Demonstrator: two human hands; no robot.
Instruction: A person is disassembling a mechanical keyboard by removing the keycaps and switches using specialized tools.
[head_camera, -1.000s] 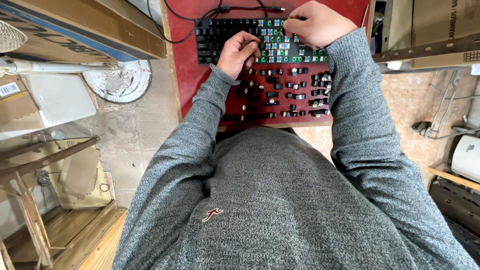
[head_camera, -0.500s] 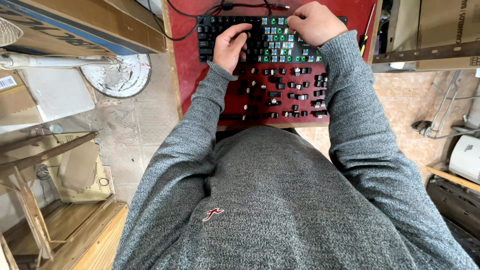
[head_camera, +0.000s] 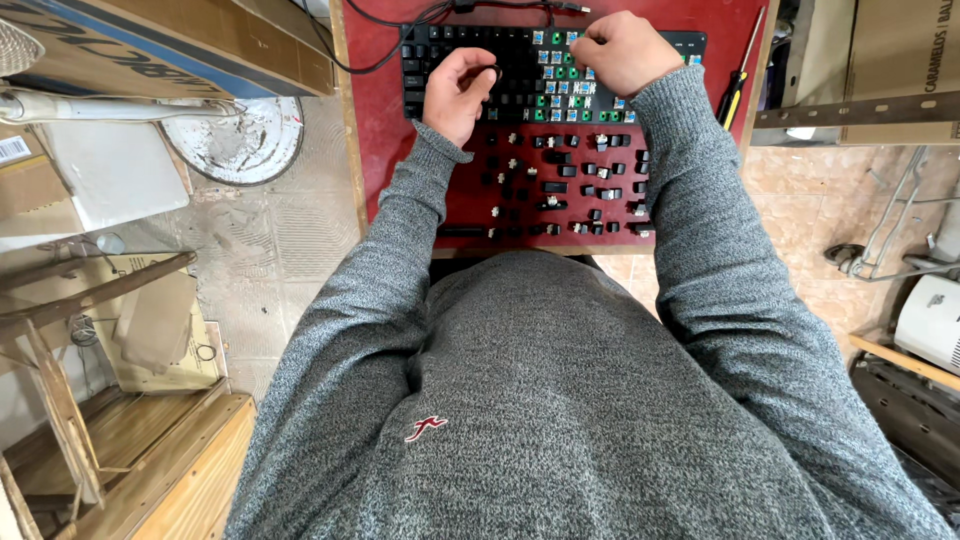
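Note:
A black keyboard (head_camera: 520, 60) lies at the far side of a red tabletop (head_camera: 385, 130). Many of its caps are off, baring blue and green switches (head_camera: 565, 90). My left hand (head_camera: 455, 95) rests on the keyboard's left half, fingers curled around a small dark ring-shaped tool (head_camera: 492, 72). My right hand (head_camera: 622, 48) sits curled in a fist on the keyboard's upper right, and its palm is hidden. Several loose black keycaps (head_camera: 560, 185) lie scattered on the red top between the keyboard and my body.
A screwdriver with a yellow and red handle (head_camera: 738, 75) lies at the table's right edge. A black cable (head_camera: 380, 25) leaves the keyboard's top. A round white fan base (head_camera: 245, 140), cardboard boxes (head_camera: 150, 45) and wooden frames (head_camera: 60, 400) crowd the floor on the left.
My left hand has slid a little farther up onto the keyboard's left keys. My right hand has stayed at the upper right.

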